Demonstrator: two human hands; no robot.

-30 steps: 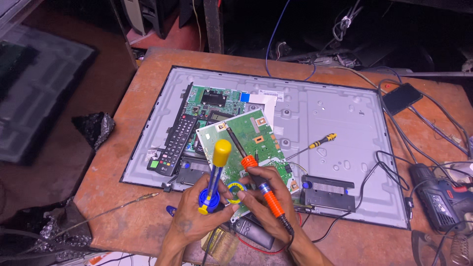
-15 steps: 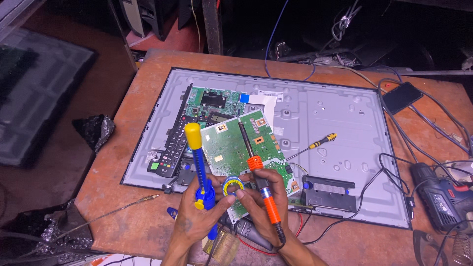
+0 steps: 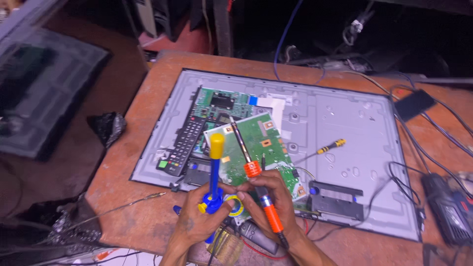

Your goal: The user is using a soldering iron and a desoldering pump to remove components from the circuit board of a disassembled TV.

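Dim workshop, worn reddish-brown wooden bench [image 3: 148, 207] with a big grey metal TV back panel [image 3: 345, 148] lying flat across most of it, dark clutter beyond the far edge.

Left hand [image 3: 197, 224] – grip clamped round the lower barrel of a blue plastic desoldering pump with a yellow plunger cap [image 3: 214, 172], held upright near the bench's front edge. Right hand [image 3: 271, 202] – grip closed pen-style on the orange handle of a soldering iron [image 3: 258, 189], its dark tip angled up and away over the loose green circuit board [image 3: 251, 148] that sits tilted on the panel. Between the two hands, a small yellow-green solder reel [image 3: 235, 206], touching or nearly touching the fingers – can't tell which.

Handling, my read: the pump is light, stiff plastic, spring-loaded, so hold it by the barrel and keep the thumb clear of the release. The iron is light but its metal end is likely hot; take it by the orange sleeve only, and mind the cord trailing behind the wrist. The board is thin, rigid and fragile – edges only.

Around: a black remote control [image 3: 185, 145] on the panel's left side beside a second green board [image 3: 221, 101], a black-and-yellow screwdriver [image 3: 327, 147] mid-panel, a black phone [image 3: 415, 104] toward the far right corner, and a dark power drill [image 3: 451, 209] at the right edge.
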